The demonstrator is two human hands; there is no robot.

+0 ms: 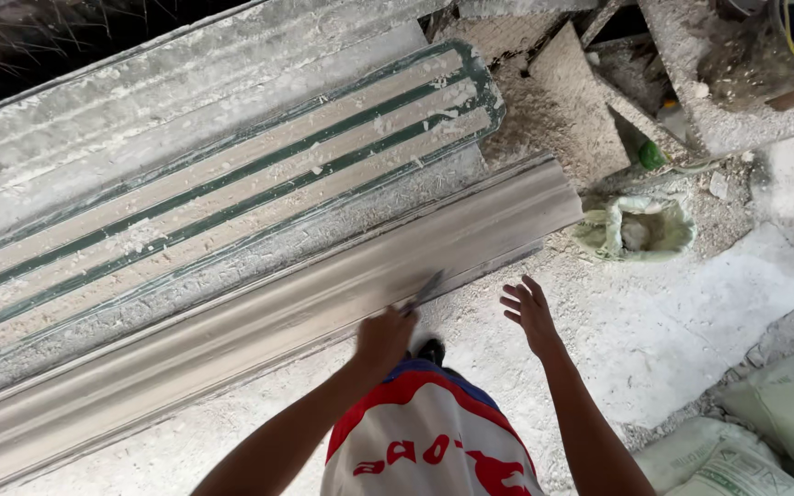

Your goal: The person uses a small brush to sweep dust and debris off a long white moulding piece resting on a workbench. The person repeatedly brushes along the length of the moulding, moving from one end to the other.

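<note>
My left hand point(383, 338) is closed around a thin flat metal blade point(427, 288). The blade's tip rests against the near edge of a long grey plaster cornice strip point(259, 317), which runs diagonally from lower left to upper right. My right hand point(529, 310) hovers just right of that edge with its fingers spread and nothing in it. Beyond the strip lies a green mould point(232, 188) with pale bands of plaster in its long channels.
A dusty white floor point(673, 321) spreads to the right. An open sack with white lumps point(640, 228) sits near the strip's far end. Filled sacks point(765, 432) lie at the lower right. Plaster-covered boards and rubble point(581, 101) are piled at the top right.
</note>
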